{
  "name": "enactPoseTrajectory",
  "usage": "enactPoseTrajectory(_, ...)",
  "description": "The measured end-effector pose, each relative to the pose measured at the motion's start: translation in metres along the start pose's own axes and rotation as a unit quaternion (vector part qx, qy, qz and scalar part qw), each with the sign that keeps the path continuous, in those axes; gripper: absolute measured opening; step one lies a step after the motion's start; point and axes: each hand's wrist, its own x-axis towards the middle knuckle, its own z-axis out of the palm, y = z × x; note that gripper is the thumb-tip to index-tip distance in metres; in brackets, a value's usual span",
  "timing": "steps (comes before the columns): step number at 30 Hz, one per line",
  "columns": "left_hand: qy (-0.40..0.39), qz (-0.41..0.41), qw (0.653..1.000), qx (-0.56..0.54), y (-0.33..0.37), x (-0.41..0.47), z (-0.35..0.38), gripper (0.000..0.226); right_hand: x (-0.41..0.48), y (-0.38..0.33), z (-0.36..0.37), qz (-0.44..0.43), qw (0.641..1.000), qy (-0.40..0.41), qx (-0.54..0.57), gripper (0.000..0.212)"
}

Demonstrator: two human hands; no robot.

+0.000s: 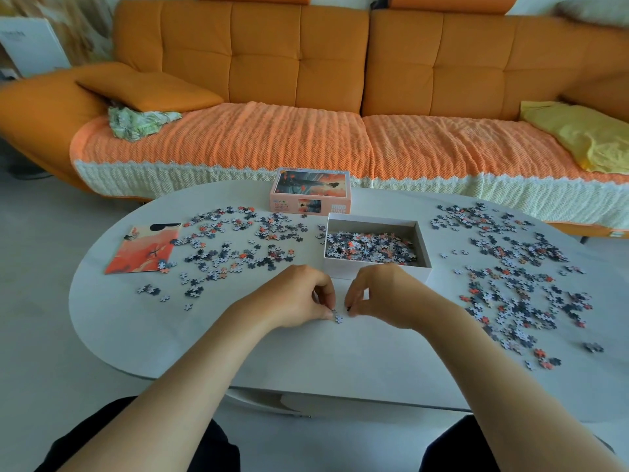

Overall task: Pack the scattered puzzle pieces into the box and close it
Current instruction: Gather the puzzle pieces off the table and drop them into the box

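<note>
From the head camera, your two hands meet at the near middle of the table (pixel 306 356), just in front of the box (pixel 371 223). Your left hand (pixel 299 298) has its fingers curled, with thumb and forefinger closing on a pale piece (pixel 338 317) that lies on the tabletop. Your right hand (pixel 383 294) is curled too. Its thumb and forefinger seem to pinch a dark piece (pixel 348 307), though that piece is too small to be sure of.

The box stands open, its floor covered by a shallow heap of packed pieces (pixel 369 247). The lid (pixel 309 190) sits apart behind the box, picture side up, near the far edge of the table.

I judge you well short of halfway. A wide left scatter (pixel 238 243) spreads from the box towards the picture sheet (pixel 143 250), with a few pieces lying on that sheet's near corner. A denser right scatter (pixel 517 284) runs down the other side of the table, with stragglers near the edge. The patch in front of you holds only the pieces at your fingertips.

Both scatters have yet to go in, and only then can the lid go on. Picking singly will be slow, so sweeping handfuls towards the box looks the quicker way.
</note>
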Motion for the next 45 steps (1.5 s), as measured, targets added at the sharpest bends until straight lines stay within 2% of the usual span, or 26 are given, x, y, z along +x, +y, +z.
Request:
enactPoseTrajectory(5, 0.002, -0.007, 1.000, -0.001, -0.005, -0.004, -0.004, 0.013, -0.006, -0.010, 0.001, -0.007, 0.999, -0.021, 0.035, 0.013)
enactPoseTrajectory(8, 0.010, -0.015, 1.000, -0.003, -0.013, -0.007, -0.011, 0.011, -0.006, -0.016, 0.005, -0.020, 0.999, -0.046, 0.008, 0.020)
enactPoseTrajectory(14, 0.085, -0.013, 0.994, -0.073, -0.016, 0.000, -0.030, 0.012, -0.003, -0.017, 0.000, -0.011, 0.998, -0.065, 0.010, 0.008)
enactPoseTrajectory(16, 0.109, 0.010, 0.989, -0.101, -0.009, 0.008, -0.033, 0.014, -0.002, -0.013, -0.005, -0.019, 0.999, -0.012, 0.035, 0.007)
enactPoseTrajectory(18, 0.150, 0.026, 0.981, -0.120, -0.002, 0.020, -0.033, 0.014, 0.001, -0.006, -0.013, -0.014, 0.991, 0.115, 0.064, 0.006)
enactPoseTrajectory(20, 0.199, 0.036, 0.970, -0.133, 0.006, 0.034, -0.032, 0.011, 0.006, 0.002, -0.025, 0.014, 0.968, 0.241, 0.070, 0.006)
enactPoseTrajectory(22, 0.225, 0.053, 0.964, -0.130, 0.013, 0.048, -0.028, 0.009, 0.011, 0.011, -0.032, 0.055, 0.953, 0.293, 0.044, 0.011)
enactPoseTrajectory(25, 0.195, 0.079, 0.973, -0.092, 0.016, 0.067, -0.017, 0.012, 0.017, 0.023, -0.032, 0.073, 0.961, 0.268, 0.001, 0.019)
enactPoseTrajectory(28, 0.176, 0.098, 0.979, -0.039, 0.013, 0.073, -0.012, 0.020, 0.018, 0.024, -0.026, 0.039, 0.968, 0.247, -0.003, 0.021)
enactPoseTrajectory(32, 0.225, 0.113, 0.967, -0.018, 0.004, 0.063, -0.021, 0.018, 0.018, 0.014, -0.018, -0.029, 0.968, 0.250, 0.003, 0.016)
enactPoseTrajectory(34, 0.244, 0.109, 0.964, -0.007, -0.005, 0.052, -0.025, 0.012, 0.017, 0.004, -0.012, -0.063, 0.973, 0.223, 0.006, 0.014)
enactPoseTrajectory(36, 0.211, 0.095, 0.973, -0.007, -0.017, 0.038, -0.029, 0.012, 0.016, -0.006, -0.005, -0.073, 0.982, 0.172, 0.013, 0.014)
enactPoseTrajectory(41, 0.063, -0.006, 0.997, 0.041, -0.046, 0.005, -0.028, 0.011, 0.017, -0.025, 0.015, -0.062, 0.997, 0.033, 0.012, 0.017)
enactPoseTrajectory(45, 0.046, 0.003, 0.998, 0.045, -0.057, -0.008, -0.023, 0.014, 0.020, -0.033, 0.024, -0.053, 0.998, 0.016, 0.007, 0.015)
